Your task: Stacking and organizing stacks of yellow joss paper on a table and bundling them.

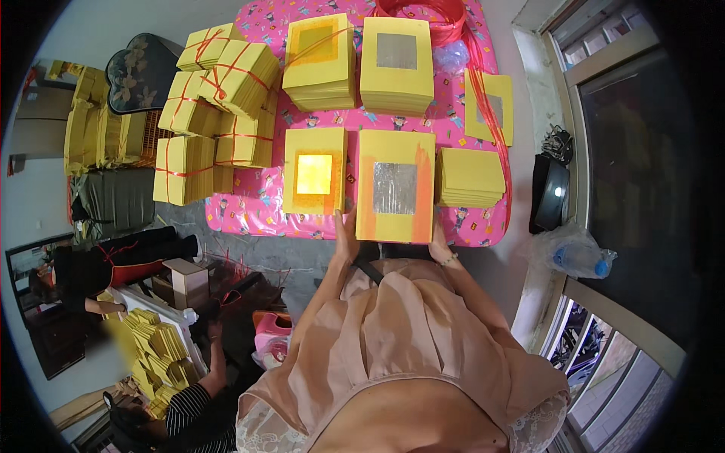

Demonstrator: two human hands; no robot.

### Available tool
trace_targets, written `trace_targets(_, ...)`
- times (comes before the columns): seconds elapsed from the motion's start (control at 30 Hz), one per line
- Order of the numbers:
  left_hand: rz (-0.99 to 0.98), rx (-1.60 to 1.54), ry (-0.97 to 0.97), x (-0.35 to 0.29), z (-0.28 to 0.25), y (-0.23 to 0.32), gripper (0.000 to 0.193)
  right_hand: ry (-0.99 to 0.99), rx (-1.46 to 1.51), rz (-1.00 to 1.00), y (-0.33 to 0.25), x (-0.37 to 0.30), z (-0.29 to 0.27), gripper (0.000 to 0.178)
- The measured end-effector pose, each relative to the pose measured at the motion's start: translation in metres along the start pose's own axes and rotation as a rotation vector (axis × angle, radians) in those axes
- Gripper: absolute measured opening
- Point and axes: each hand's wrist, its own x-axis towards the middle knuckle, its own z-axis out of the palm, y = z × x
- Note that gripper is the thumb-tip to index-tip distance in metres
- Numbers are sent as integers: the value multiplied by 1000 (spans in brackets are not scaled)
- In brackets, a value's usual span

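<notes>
A stack of yellow paper sheets (374,219) with a silver rectangle and orange streaks on top sits at the near edge of the pink table. My left hand (346,240) grips its left side, and my right hand (439,245) grips the opposite side; the fingertips are partly hidden. Just left of it lies a yellow stack with a gold square (313,174). Behind are two taller stacks, one gold-topped (320,79) and one silver-topped (397,87). Plain yellow paper (470,177) is piled on the right, near a silver-marked sheet (483,124).
Bundles tied with red string (189,162) are heaped at the table's left. A red string coil (423,11) lies at the back, strands trailing down the right edge of the pink tablecloth (260,215). A bagged plastic bottle (578,260) is by the window. Other people (192,408) work at lower left.
</notes>
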Motion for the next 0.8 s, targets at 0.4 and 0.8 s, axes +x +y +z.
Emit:
trace_targets(0.4,42,-71,117,9,20,3,77,-186,338,119,38,45,-23,43)
trace_targets(0.8,58,-80,92,53,25,4,87,10,427,112,-11,51,-7,47)
